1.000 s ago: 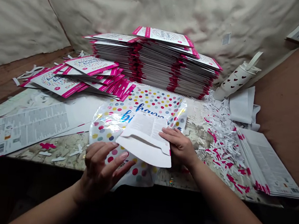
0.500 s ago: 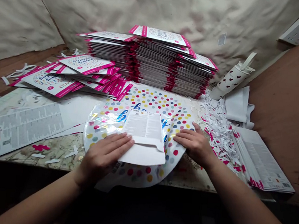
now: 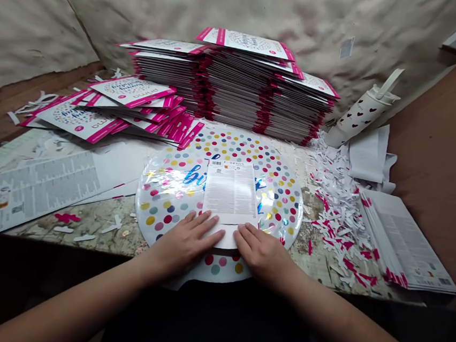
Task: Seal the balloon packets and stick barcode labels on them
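Person at a cluttered worktop (image 3: 304, 260), bare forearms reaching in from the near edge. In front of the person lies a round, glossy dotted sheet (image 3: 285, 201) with blue script lettering, part of it hidden. A white printed envelope (image 3: 232, 190) rests on top of this sheet near its middle, printed panel upward, barcode at the far end and plain white flap at the near end.

Left hand (image 3: 193, 237): palm down, fingers extended and slightly spread, their tips on the left side of the envelope about its near end. Right hand (image 3: 263, 249): palm down, fingers extended and held nearly together, their tips on the right side of the flap. Neither hand is closed around anything; the fingertips of the two hands lie near each other with a strip of flap between them.

Beyond the sheet, tall stacks of pink-edged packets (image 3: 235, 96) stand side by side against a creased pale covering (image 3: 267, 13). To the person's left, a loose pile of similar packets (image 3: 130, 93) leans in overlapping layers; nearer lie flat printed sleeves (image 3: 44, 188) and a few pink scraps (image 3: 67, 217). To the right, white and pink paper cuttings (image 3: 336, 216) are heaped beside a tilted white bottle with dark hearts (image 3: 362, 117), folded white paper (image 3: 369, 155) and a fanned stack of printed envelopes (image 3: 415, 240). A small label (image 3: 347, 47) shows on the covering behind.
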`<state>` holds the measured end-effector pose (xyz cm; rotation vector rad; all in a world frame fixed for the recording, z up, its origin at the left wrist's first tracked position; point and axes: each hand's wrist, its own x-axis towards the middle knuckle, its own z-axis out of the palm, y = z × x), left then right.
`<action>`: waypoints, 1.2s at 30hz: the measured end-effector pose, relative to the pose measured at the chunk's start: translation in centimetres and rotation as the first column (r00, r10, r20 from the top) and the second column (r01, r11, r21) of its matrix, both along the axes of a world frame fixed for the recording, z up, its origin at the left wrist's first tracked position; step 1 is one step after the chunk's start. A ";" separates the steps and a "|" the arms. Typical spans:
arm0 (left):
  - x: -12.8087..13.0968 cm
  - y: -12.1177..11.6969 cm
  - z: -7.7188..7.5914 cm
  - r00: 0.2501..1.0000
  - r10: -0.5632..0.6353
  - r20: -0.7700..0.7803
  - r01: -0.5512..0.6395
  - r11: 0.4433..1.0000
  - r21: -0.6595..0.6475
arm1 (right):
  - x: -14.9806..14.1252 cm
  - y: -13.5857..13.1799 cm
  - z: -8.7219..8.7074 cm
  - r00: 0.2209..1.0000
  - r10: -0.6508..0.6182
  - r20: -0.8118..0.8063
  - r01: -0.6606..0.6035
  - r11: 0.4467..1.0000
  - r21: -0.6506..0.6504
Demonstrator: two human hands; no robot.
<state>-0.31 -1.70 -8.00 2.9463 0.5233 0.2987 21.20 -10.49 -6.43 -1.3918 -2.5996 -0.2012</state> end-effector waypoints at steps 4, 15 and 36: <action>0.3 -0.2 0.9 1.000 0.001 0.010 0.000 0.999 -0.047 | 1.0 0.0 -1.1 0.995 -0.011 -0.098 0.012 1.000 0.010; 3.6 1.4 2.4 0.912 0.406 -0.050 -0.394 0.839 -0.375 | 2.5 5.6 1.0 0.843 -0.469 -0.262 0.283 0.803 -0.525; 2.1 -0.1 4.1 0.613 0.776 -0.147 0.241 -0.361 -0.901 | -1.3 3.7 3.0 1.000 -0.014 -0.011 0.016 0.947 0.320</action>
